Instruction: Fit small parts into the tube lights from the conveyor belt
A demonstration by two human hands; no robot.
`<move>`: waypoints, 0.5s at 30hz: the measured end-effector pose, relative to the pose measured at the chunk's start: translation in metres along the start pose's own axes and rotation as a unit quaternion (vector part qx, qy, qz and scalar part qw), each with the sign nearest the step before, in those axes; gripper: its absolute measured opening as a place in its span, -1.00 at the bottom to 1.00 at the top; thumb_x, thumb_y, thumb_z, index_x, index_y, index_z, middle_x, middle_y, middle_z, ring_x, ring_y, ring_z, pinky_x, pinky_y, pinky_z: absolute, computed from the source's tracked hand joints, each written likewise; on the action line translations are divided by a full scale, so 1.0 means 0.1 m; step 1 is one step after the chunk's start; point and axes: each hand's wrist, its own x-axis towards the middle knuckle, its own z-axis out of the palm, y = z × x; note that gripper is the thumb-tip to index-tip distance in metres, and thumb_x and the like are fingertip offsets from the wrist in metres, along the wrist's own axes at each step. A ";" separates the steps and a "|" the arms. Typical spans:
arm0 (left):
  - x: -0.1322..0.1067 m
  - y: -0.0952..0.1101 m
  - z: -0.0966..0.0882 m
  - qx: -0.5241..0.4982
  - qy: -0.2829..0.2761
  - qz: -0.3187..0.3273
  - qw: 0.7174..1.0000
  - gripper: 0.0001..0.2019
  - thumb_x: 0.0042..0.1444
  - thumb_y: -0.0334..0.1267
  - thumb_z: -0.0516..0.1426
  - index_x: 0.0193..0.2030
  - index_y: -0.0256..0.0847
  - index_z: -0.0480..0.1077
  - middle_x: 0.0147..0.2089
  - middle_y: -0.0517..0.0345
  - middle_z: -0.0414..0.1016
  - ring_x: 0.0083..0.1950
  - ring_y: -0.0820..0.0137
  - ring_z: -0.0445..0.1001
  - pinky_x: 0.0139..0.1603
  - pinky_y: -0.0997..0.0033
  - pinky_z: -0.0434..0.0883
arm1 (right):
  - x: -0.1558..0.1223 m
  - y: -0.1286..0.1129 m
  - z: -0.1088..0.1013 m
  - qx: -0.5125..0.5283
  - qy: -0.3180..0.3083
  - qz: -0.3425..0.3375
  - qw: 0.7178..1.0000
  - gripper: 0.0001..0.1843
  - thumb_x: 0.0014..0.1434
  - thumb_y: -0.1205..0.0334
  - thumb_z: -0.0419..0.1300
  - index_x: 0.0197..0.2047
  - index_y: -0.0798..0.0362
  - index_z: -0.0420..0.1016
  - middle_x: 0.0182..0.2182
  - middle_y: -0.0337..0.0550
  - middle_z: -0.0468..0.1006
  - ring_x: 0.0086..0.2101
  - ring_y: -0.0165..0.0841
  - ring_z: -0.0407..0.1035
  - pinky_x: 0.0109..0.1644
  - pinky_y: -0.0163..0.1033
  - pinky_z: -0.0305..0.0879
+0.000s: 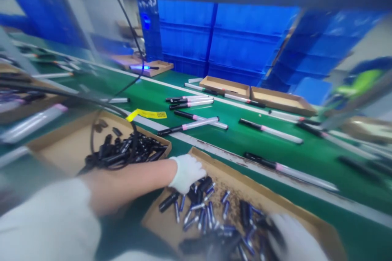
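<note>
My left hand (187,173), in a white glove, reaches into the far left part of a cardboard tray (324,228). Its fingers curl down by black plastic tubes (203,185); what lies under the fingertips is hidden. Small silver-and-blue metal pieces (210,214) lie scattered in the same tray, among more black tubes. At the tray's right side is my right hand (295,238), also gloved and smeared by motion. A dark tube (274,228) shows across its fingers, which look closed on it.
A second cardboard tray (58,147) holds a heap of black parts (128,149), with a dark cable (92,130) looping over it. Several black-and-clear pens (271,130) lie on the green belt (226,138). Behind stand shallow trays (226,86) and blue crates (186,32).
</note>
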 end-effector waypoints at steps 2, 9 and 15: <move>0.02 0.03 0.12 0.015 0.003 -0.010 1.000 -0.46 -0.24 -0.26 0.21 -0.01 -0.26 0.35 -0.09 -0.14 0.46 -0.13 0.07 0.46 -0.12 0.10 0.40 | 0.03 0.01 -0.01 0.041 0.022 0.047 0.998 -0.55 0.22 0.25 -0.20 0.07 0.17 0.31 0.05 0.06 0.42 0.05 -0.23 0.31 0.17 -0.12 0.21; 0.09 0.03 0.10 -0.029 -0.016 -0.045 0.998 -0.56 -0.18 -0.25 0.15 -0.07 -0.21 0.36 -0.12 -0.09 0.48 -0.16 0.10 0.49 -0.20 0.19 0.44 | 0.08 -0.38 0.08 0.051 0.076 0.041 0.995 -0.62 0.23 0.05 0.03 0.05 0.07 0.30 -0.06 -0.07 0.45 -0.12 -0.34 0.39 -0.01 -0.09 0.34; 0.15 0.03 -0.01 -0.131 0.031 -0.113 0.984 -0.72 -0.10 -0.14 0.08 -0.24 -0.19 0.40 -0.20 -0.04 0.48 -0.19 0.17 0.50 -0.18 0.27 0.44 | 0.10 -0.61 0.06 0.001 0.050 0.030 0.998 -0.59 0.18 -0.01 0.09 -0.01 0.09 0.34 -0.10 -0.08 0.42 -0.17 -0.33 0.37 -0.10 -0.07 0.37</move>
